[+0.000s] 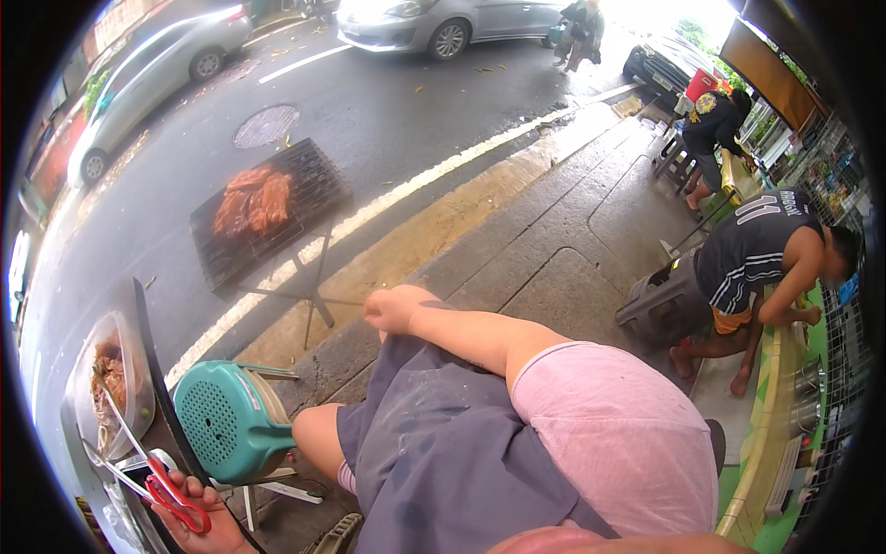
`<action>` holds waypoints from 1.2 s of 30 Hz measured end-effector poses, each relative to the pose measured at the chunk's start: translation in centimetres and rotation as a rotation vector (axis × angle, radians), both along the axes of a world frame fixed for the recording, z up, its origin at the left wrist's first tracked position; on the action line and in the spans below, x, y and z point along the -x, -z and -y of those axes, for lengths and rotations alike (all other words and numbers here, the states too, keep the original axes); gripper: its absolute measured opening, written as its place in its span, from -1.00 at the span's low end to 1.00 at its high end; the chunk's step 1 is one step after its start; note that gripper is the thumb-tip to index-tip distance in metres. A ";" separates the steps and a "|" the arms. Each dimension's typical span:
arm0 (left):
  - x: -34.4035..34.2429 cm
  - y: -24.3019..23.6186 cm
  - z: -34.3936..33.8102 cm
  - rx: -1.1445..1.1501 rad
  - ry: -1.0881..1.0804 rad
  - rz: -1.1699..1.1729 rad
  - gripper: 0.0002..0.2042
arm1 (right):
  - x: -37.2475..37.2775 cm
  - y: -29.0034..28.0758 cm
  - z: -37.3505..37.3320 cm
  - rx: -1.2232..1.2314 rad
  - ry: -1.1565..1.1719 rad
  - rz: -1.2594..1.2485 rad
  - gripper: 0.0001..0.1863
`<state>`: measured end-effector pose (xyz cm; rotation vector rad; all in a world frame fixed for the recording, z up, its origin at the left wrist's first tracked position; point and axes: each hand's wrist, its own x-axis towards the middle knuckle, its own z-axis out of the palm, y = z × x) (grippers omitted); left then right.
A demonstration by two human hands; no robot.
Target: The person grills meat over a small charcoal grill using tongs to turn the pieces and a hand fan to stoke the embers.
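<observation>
My left hand (205,519) grips a pair of scissors (181,506) by their red handles. The blades stand apart, reaching over a clear plastic tub (140,399) of reddish-brown meat pieces (109,374). The tub sits on a dark-edged table at the lower left. My right hand (392,309) is curled closed at my knee, over the grey apron (434,415); its inner fingers are hidden, and nothing sticks out of it. Beyond it, several slabs of reddish meat (257,201) lie on a black grill (309,180) on thin crossed legs.
A green plastic stool (221,415) stands between table and knee. The curb (434,226) runs past the grill beside a road with parked cars (443,23). To the right, one person (757,240) bends over a green-yellow counter (771,415); another (715,129) stands farther off.
</observation>
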<state>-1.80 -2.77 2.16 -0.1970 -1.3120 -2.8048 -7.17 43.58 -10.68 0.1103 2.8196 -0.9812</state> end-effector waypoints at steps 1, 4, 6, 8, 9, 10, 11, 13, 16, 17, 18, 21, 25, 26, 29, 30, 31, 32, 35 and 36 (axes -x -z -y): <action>0.0 0.0 0.0 -0.004 -0.002 0.003 -0.37 | 0.0 0.7 0.0 0.042 0.008 -0.050 -0.80; 0.0 0.1 0.0 -0.005 0.001 0.003 -0.37 | 0.1 1.5 -0.1 0.087 0.012 -0.112 -0.84; 0.0 0.1 0.1 -0.005 0.005 0.001 -0.37 | 0.2 1.5 0.0 0.089 0.010 -0.115 -0.85; -0.1 0.2 0.1 -0.008 0.008 0.000 -0.37 | 0.2 1.2 0.1 0.089 0.010 -0.108 -0.85; 0.0 0.2 0.1 -0.009 0.006 0.003 -0.37 | 0.2 1.3 0.1 0.090 0.010 -0.112 -0.85; 0.0 0.2 0.0 -0.009 0.004 0.006 -0.37 | 0.2 1.5 0.0 0.090 0.009 -0.116 -0.86; 0.0 0.2 0.0 -0.010 0.004 0.009 -0.37 | 0.2 1.6 -0.1 0.090 0.010 -0.120 -0.86; 0.2 0.3 -0.1 -0.012 0.012 0.015 -0.37 | 0.0 1.9 -0.3 0.091 0.018 -0.131 -0.86; 0.0 0.0 0.0 -0.011 0.005 0.013 -0.37 | 0.2 1.6 0.0 0.096 0.013 -0.131 -0.87; -0.2 -0.1 0.1 -0.010 -0.002 0.012 -0.37 | 0.3 1.4 0.2 0.099 0.007 -0.128 -0.87; -0.1 -0.1 0.1 -0.016 0.008 0.011 -0.37 | 0.2 1.4 0.2 0.096 0.010 -0.130 -0.87; 0.0 0.0 0.0 -0.032 0.029 0.011 -0.36 | 0.1 1.0 0.0 0.040 0.000 -0.055 -0.82; 0.1 -0.1 0.0 -0.039 0.049 0.010 -0.36 | 0.2 -0.3 0.0 -0.075 -0.021 0.092 -0.70; 0.1 0.0 0.0 -0.038 0.054 0.007 -0.36 | 0.1 -0.3 0.0 -0.082 -0.019 0.090 -0.70; 0.4 0.4 0.9 -0.020 0.024 0.023 -0.36 | 0.5 0.1 0.2 -0.077 -0.007 0.082 -0.69; 0.3 0.2 0.4 -0.035 -0.021 0.033 -0.47 | 0.6 0.1 0.3 -0.084 -0.011 0.089 -0.69; 0.2 0.0 0.1 -0.040 -0.026 0.035 -0.47 | 0.7 0.1 0.4 -0.092 -0.015 0.097 -0.69; 0.1 -0.3 -0.2 -0.044 -0.032 0.036 -0.46 | 0.8 0.0 0.5 -0.099 -0.020 0.104 -0.69; -0.2 -0.4 -0.2 -0.038 -0.055 0.041 -0.46 | 0.8 -0.4 0.7 -0.076 -0.020 0.099 -0.69; 0.1 -0.2 -0.3 -0.037 -0.048 0.045 -0.46 | 0.6 0.0 0.5 -0.080 -0.007 0.084 -0.70</action>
